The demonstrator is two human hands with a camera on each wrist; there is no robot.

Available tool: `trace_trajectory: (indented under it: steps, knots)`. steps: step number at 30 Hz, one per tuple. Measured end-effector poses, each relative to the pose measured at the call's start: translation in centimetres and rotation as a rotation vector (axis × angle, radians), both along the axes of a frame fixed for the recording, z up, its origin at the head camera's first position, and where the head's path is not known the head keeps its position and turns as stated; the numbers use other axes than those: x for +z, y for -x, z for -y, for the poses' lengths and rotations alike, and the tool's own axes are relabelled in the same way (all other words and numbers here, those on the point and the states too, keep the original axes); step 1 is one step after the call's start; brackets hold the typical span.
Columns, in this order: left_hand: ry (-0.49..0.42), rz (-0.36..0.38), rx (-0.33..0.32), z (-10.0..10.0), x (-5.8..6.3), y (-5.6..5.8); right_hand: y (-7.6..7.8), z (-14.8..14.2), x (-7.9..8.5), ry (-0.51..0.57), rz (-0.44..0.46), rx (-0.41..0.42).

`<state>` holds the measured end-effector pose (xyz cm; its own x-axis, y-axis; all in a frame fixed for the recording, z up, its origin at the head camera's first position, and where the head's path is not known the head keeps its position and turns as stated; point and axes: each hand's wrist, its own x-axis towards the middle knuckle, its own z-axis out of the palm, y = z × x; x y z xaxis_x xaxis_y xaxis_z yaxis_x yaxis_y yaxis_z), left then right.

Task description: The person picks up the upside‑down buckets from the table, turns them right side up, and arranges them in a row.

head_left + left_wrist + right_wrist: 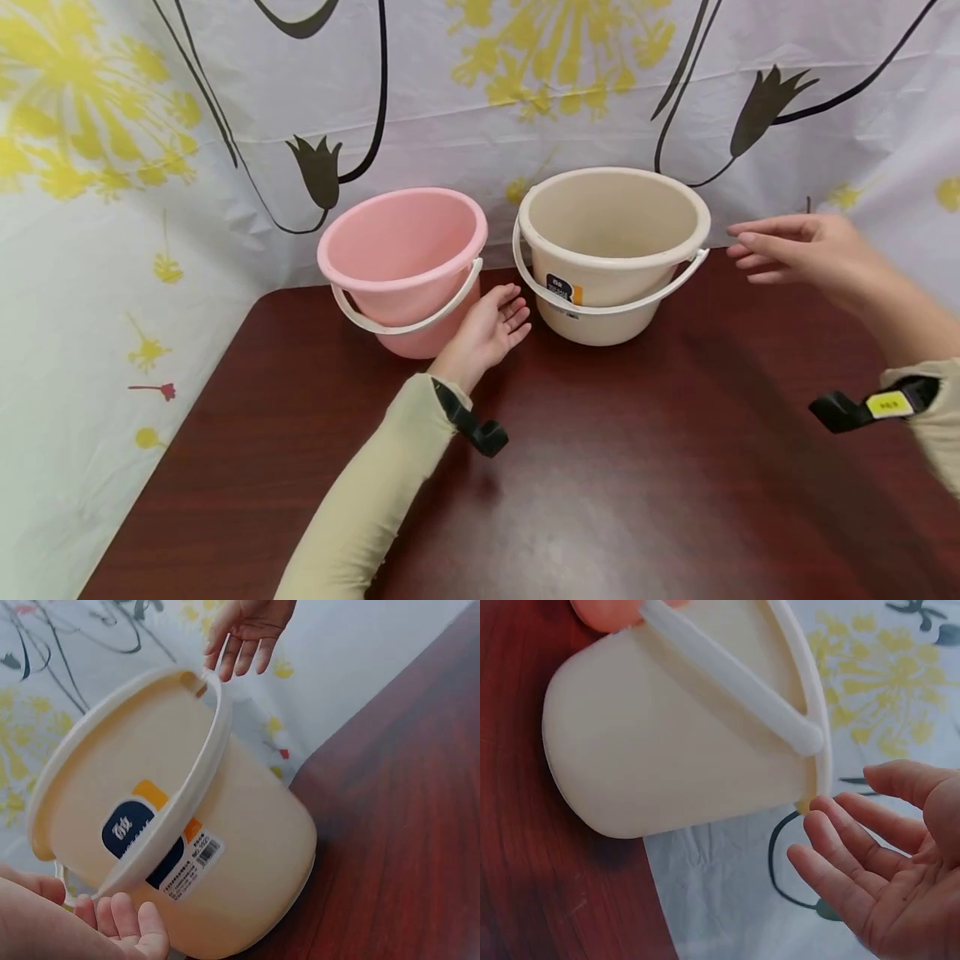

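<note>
A cream bucket (600, 287) stands upright at the back of the table, its white handle hanging across the front below the rim. A label (187, 855) shows on its side in the left wrist view. To its left is a pink bucket (405, 292), also with a white handle lowered. My left hand (487, 329) is between the two buckets, palm toward the cream one, fingers loosely bent and holding nothing. Right of the cream bucket, my right hand (798, 250) hovers near its rim with fingers extended, apart from it in the head view. Both buckets look empty inside.
A dark red wooden table (570, 475) carries the buckets. Behind it hangs a white cloth (435, 92) printed with yellow flowers and dark tulips. Black straps with wrist mounts (480, 429) sit on both sleeves.
</note>
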<state>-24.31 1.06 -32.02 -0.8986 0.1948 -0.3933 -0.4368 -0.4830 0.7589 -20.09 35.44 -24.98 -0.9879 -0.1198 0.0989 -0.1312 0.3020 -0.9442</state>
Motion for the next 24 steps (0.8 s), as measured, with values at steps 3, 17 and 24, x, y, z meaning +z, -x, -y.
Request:
trace_trajectory:
  steps: [3,17,24]
  knots:
    - [0.012,-0.028,-0.057,0.8,0.5,-1.1,-1.6,0.5,0.1,-0.054,-0.049,0.014]
    - [0.112,-0.251,-0.324,5.2,4.5,-7.0,-6.4,6.3,1.9,-0.32,-0.182,0.085]
    - [0.169,-0.382,-0.341,8.8,8.2,-6.8,-5.2,9.7,4.4,-0.351,-0.235,0.173]
